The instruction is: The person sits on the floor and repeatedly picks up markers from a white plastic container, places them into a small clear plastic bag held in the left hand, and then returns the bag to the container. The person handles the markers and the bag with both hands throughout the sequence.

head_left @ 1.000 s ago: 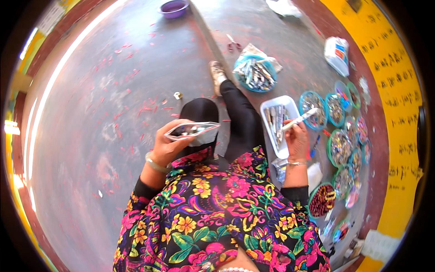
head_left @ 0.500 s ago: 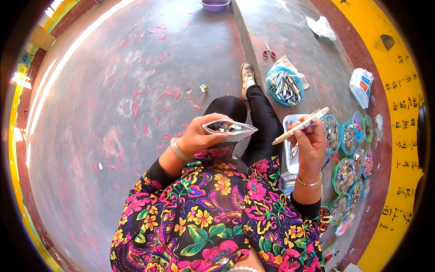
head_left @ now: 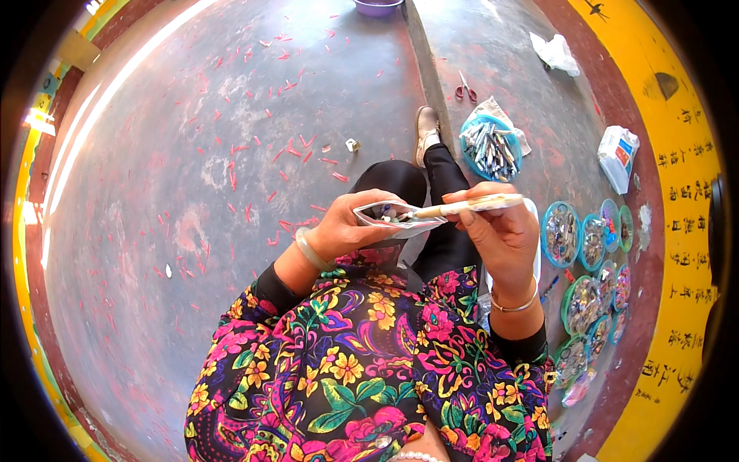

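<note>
From the head view I see my left hand (head_left: 346,227) curled around a small clear bag (head_left: 396,218) above my lap, while my right hand (head_left: 500,235) pinches a pale stick (head_left: 469,205), lying nearly level, tip pointing left into the bag's mouth.

The left hand (head_left: 346,227) is holding a small bag (head_left: 396,216) just left of the right hand (head_left: 496,231), whose stick (head_left: 469,205) is reaching into the bag's opening. Both are hovering above the knees. A bowl of sticks (head_left: 491,148) is lying ahead on the floor (head_left: 192,169), scissors (head_left: 465,87) beyond it. Round lidded tubs (head_left: 585,262) are sitting in a row to the right, a packet (head_left: 617,158) ahead of them.
</note>
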Action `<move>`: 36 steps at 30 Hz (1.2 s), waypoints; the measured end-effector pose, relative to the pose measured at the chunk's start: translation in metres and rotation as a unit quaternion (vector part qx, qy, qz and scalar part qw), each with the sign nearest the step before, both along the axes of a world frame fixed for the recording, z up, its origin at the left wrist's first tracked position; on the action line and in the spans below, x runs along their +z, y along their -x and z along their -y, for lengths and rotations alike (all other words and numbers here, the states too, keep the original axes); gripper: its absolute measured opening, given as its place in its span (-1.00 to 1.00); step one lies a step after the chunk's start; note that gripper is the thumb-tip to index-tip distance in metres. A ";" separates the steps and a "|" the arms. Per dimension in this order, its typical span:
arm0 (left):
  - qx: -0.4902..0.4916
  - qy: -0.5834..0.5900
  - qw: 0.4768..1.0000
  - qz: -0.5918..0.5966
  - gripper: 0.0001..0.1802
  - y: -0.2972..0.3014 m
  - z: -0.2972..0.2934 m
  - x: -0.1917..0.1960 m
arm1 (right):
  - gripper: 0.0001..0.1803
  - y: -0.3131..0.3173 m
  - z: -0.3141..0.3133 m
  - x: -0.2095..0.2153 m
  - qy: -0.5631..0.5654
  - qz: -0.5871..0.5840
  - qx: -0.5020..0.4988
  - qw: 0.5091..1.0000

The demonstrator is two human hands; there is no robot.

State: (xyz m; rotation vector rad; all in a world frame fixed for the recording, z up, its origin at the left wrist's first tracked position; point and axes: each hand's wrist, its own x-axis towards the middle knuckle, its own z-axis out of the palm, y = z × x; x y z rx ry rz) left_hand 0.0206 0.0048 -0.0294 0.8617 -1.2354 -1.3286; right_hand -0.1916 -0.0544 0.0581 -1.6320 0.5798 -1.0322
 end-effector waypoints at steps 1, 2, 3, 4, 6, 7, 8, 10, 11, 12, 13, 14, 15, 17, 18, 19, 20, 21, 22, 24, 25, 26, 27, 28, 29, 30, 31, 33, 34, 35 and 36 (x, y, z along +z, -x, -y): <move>0.003 -0.003 1.000 0.001 -0.62 0.000 0.000 0.000 | -0.85 -0.001 0.000 -0.001 0.001 -0.008 0.005 1.000; 0.005 -0.006 1.000 0.000 -0.62 -0.001 0.000 0.000 | -0.85 -0.002 0.000 -0.002 0.003 -0.016 0.009 1.000; 0.006 -0.010 1.000 0.000 -0.62 -0.001 0.000 -0.001 | -0.84 -0.002 0.000 -0.002 0.004 -0.025 0.013 1.000; 0.004 -0.015 1.000 -0.010 -0.62 0.000 0.000 -0.002 | -0.84 -0.003 -0.001 -0.003 0.002 -0.020 0.001 1.000; 0.002 -0.026 0.999 -0.028 -0.62 -0.001 -0.001 -0.001 | -0.83 -0.004 -0.001 -0.003 -0.004 -0.008 -0.020 1.000; 0.002 -0.027 0.999 -0.023 -0.62 -0.002 -0.001 0.000 | -0.84 -0.004 -0.001 -0.002 -0.006 -0.012 -0.028 1.000; 0.003 -0.028 0.999 -0.019 -0.62 -0.002 -0.001 0.001 | -0.84 -0.003 0.000 0.000 -0.007 -0.017 -0.037 0.999; 0.003 -0.027 0.999 -0.018 -0.62 -0.003 -0.001 0.000 | -0.85 -0.004 0.001 0.000 -0.005 -0.028 -0.040 0.999; 0.001 -0.024 0.999 -0.022 -0.61 -0.003 -0.001 -0.001 | -0.86 -0.006 0.002 -0.003 0.000 -0.035 -0.037 0.999; 0.000 -0.021 0.999 -0.025 -0.61 -0.002 -0.001 -0.001 | -0.87 -0.008 0.003 -0.004 0.004 -0.042 -0.033 0.999; 0.002 -0.020 1.000 -0.023 -0.61 -0.002 0.000 -0.002 | -0.88 -0.010 0.003 -0.005 0.008 -0.075 -0.023 0.997; 0.005 -0.019 1.000 -0.020 -0.61 -0.002 -0.001 -0.002 | -0.89 -0.013 0.003 -0.005 0.012 -0.107 -0.013 0.994; 0.008 -0.019 1.000 -0.018 -0.61 -0.002 -0.001 -0.002 | -0.90 -0.016 0.003 -0.006 0.015 -0.140 -0.003 0.990; 0.012 -0.021 1.000 -0.016 -0.61 -0.002 -0.002 -0.005 | -0.86 -0.024 0.004 -0.006 0.079 -0.191 -0.023 0.978; 0.011 -0.021 1.000 -0.016 -0.61 -0.002 -0.001 -0.006 | -0.84 -0.026 0.008 -0.016 0.131 -0.194 -0.025 0.972; 0.007 -0.028 0.999 -0.019 -0.61 -0.002 -0.001 -0.006 | -0.82 -0.028 0.011 -0.025 0.183 -0.196 -0.026 0.963; 0.005 -0.034 0.999 -0.021 -0.61 -0.003 -0.002 -0.004 | -0.77 -0.029 0.009 -0.030 0.152 -0.210 -0.029 0.965; 0.002 -0.040 0.999 -0.023 -0.60 -0.004 -0.002 -0.003 | -0.76 -0.028 0.008 -0.036 0.126 -0.209 -0.027 0.969; 0.006 -0.034 0.999 -0.023 -0.60 -0.004 -0.001 -0.003 | -0.74 -0.027 0.008 -0.041 0.100 -0.207 -0.026 0.973; 0.017 -0.023 0.999 -0.019 -0.60 -0.005 -0.001 -0.005 | -0.71 -0.029 0.006 -0.039 0.066 -0.206 -0.026 0.976; 0.016 -0.022 0.999 -0.022 -0.61 -0.005 -0.001 -0.006 | -0.69 -0.028 0.006 -0.029 0.058 -0.207 -0.029 0.976; 0.013 -0.021 0.999 -0.025 -0.62 -0.005 -0.001 -0.008 | -0.68 -0.029 0.005 -0.021 0.051 -0.209 -0.034 0.976; 0.011 -0.020 0.999 -0.028 -0.63 -0.005 -0.001 -0.009 | -0.68 -0.028 0.005 -0.017 0.070 -0.200 -0.036 0.977; 0.011 -0.019 0.999 -0.030 -0.63 -0.005 -0.001 -0.009 | -0.68 -0.027 0.005 -0.014 0.089 -0.192 -0.037 0.977; 0.010 -0.016 0.999 -0.033 -0.63 -0.005 -0.001 -0.008 | -0.68 -0.025 0.006 -0.012 0.109 -0.185 -0.041 0.976; 0.008 -0.014 0.999 -0.035 -0.63 -0.004 0.000 -0.008 | -0.73 -0.022 0.009 -0.016 0.147 -0.182 -0.033 0.972; 0.008 -0.019 0.999 -0.037 -0.63 -0.004 0.000 -0.008 | -0.73 -0.020 0.010 -0.017 0.151 -0.186 -0.033 0.970; 0.008 -0.030 0.999 -0.040 -0.63 -0.004 -0.001 -0.010 | -0.74 -0.018 0.011 -0.018 0.158 -0.193 -0.032 0.968; 0.010 -0.026 0.999 -0.042 -0.64 -0.004 -0.001 -0.010 | -0.75 -0.017 0.012 -0.020 0.150 -0.194 -0.038 0.969; 0.011 -0.024 0.999 -0.044 -0.64 -0.004 -0.001 -0.010 | -0.76 -0.015 0.012 -0.022 0.143 -0.194 -0.044 0.970; 0.013 -0.022 0.999 -0.045 -0.64 -0.005 -0.001 -0.011 | -0.77 -0.015 0.012 -0.023 0.135 -0.195 -0.049 0.970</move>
